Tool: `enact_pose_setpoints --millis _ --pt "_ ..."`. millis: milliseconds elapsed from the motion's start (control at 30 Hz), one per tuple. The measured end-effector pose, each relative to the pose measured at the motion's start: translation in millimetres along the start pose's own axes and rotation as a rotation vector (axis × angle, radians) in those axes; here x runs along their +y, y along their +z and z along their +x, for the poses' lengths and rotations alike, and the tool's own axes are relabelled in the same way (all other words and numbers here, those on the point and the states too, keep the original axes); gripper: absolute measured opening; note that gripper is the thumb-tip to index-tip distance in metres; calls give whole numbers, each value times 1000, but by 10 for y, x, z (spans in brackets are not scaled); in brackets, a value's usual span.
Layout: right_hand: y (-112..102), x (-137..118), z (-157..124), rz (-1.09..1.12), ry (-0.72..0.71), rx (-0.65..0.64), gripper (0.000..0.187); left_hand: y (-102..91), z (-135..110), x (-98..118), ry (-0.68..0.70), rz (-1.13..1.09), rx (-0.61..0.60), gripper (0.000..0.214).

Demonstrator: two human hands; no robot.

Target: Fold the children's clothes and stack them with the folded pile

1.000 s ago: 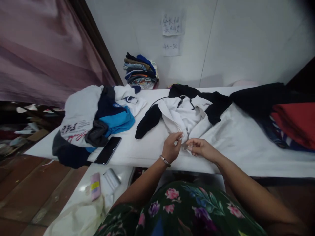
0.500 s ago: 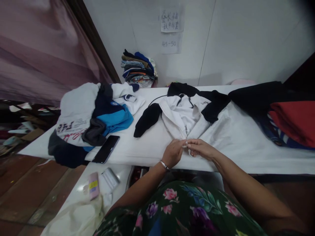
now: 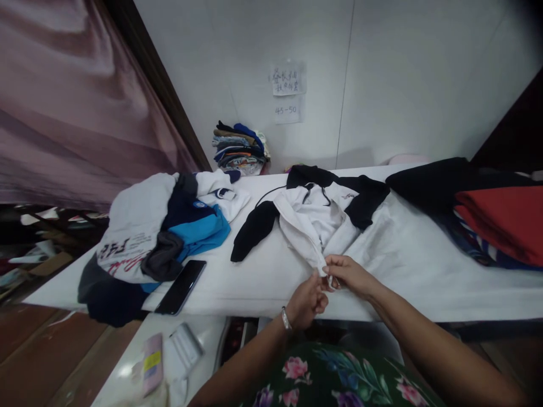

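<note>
A white hooded jacket (image 3: 297, 217) with black sleeves lies front up on the white-covered table, its hood away from me and its front partly parted. At the near end of the front opening, my left hand (image 3: 306, 302) pinches the jacket's bottom edge. Close beside it, my right hand (image 3: 345, 276) grips the other side of the same opening. The fingertips of both hands nearly meet there. Whether they hold a zipper end is too small to make out. One black sleeve (image 3: 254, 230) stretches out to the left; the other is bent at the right.
Loose clothes (image 3: 136, 226) are heaped at the left, beside a black phone (image 3: 181, 287). Folded clothes with a red one (image 3: 500, 220) on top lie at the right. A folded stack (image 3: 240, 150) stands by the wall. A pink case (image 3: 153, 364) rests on a lower surface.
The view has tilted up, so everything sits lower in the picture. My left hand has shifted slightly below the right, and its fingers have turned; both stay at the jacket's bottom edge.
</note>
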State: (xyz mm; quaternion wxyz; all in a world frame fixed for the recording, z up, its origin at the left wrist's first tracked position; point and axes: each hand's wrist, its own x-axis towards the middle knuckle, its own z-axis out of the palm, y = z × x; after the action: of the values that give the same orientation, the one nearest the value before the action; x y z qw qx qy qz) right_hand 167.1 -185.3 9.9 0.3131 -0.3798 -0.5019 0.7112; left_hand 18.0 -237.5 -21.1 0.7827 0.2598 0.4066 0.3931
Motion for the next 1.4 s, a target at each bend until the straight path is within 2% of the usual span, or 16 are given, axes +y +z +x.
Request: enact_pose_setpoints --millis 100,200,333,467,567,633,767,867,1000,1067,1167,1267,1400 --pt "31 15 -19 -70 -2 23 28 55 67 33 -15 -288 54 29" --pt "21 97 -23 -111 23 41 29 37 123 60 -45 -400 59 17" --pt "-39 192 -31 -110 15 45 31 -11 170 78 -110 -422 4 9" --pt "-158 211 -89 -28 -4 -104 36 3 182 84 -91 -365 7 13" --pt "-249 192 -155 24 26 -196 47 23 189 71 -73 -363 18 15" --pt "-285 189 -188 32 47 -200 50 23 198 62 -58 -365 27 15" --pt "-296 251 -201 15 28 -130 44 8 210 65 -30 -352 38 15" --pt "-279 311 -194 -96 -17 -80 35 8 202 73 -20 -345 16 20" --pt "-257 289 -204 -480 -144 -54 19 14 174 69 0 -301 17 24" --pt "-252 252 -209 -677 -263 -75 16 9 160 78 -7 -272 16 25" --pt "-254 227 -205 -861 -402 -148 19 -21 149 120 -13 -195 14 28" --pt "-258 251 -193 -924 -447 -179 21 -82 154 174 12 -59 46 29" --pt "-258 272 -166 -841 -440 -184 17 -181 170 206 66 165 69 29"
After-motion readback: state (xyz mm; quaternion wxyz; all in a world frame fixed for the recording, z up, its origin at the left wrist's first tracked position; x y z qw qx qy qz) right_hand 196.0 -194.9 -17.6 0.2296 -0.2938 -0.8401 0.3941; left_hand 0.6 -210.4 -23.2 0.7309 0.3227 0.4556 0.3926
